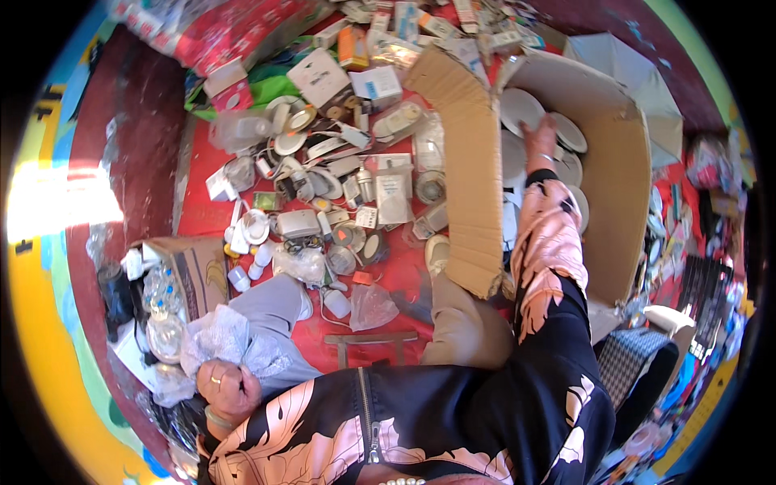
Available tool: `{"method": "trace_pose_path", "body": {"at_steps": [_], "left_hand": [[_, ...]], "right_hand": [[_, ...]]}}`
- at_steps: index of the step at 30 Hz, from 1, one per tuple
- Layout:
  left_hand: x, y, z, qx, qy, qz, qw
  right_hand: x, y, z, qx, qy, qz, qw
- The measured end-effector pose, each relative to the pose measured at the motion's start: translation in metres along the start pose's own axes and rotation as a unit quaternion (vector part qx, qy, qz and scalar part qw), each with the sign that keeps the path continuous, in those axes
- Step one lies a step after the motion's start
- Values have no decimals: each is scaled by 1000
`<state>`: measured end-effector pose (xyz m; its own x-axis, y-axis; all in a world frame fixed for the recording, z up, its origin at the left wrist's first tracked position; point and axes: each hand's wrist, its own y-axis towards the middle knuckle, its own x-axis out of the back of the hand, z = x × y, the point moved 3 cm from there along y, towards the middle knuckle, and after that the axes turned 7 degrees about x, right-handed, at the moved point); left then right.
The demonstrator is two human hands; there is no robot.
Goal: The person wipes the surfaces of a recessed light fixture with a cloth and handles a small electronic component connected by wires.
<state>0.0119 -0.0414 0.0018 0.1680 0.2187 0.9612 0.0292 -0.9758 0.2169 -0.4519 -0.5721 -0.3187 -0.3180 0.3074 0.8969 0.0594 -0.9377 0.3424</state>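
Inside the open cardboard box [618,153] at right, several round white discs [521,111], some overlapping, on both sides of the right hand [541,144]. Fingers spread, reaching down among these discs and apparently touching; cannot tell whether grasping one. At lower left, the left hand [230,388], curled inward and touching a crumpled pale cloth [220,335]; cannot tell whether really gripping it.

Seems, as a judgement, in the middle of handling the discs: already a good number inside the box, none clearly lifted out. Impossible to say from this view: filling or emptying, and how much left. To the left of the box, on a red sheet [198,212], a loose heap of lamp parts [323,174] with small cartons [376,83], apparently not yet sorted. Farther left, a brown carton [212,279], with a white bulb [239,280] just beside.
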Motion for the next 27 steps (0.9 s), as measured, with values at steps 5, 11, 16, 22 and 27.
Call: {"method": "trace_pose_path", "body": {"at_steps": [5,11,16,22,27], "left_hand": [[10,0,-7,24,-2,-7,1000],[10,-13,0,33,-20,-45,998],[17,-17,4,20,-66,-114,991],[45,-21,-4,-15,-151,-208,966],[74,-18,-51,-168,-271,-240,917]], "right_hand": [[-21,-12,20,-8,-13,131,991],[26,28,22,-54,4,117,992],[196,18,179,4,219,4,976],[311,-127,393,199,503,308,783],[354,-264,462,181,689,512,479]]}}
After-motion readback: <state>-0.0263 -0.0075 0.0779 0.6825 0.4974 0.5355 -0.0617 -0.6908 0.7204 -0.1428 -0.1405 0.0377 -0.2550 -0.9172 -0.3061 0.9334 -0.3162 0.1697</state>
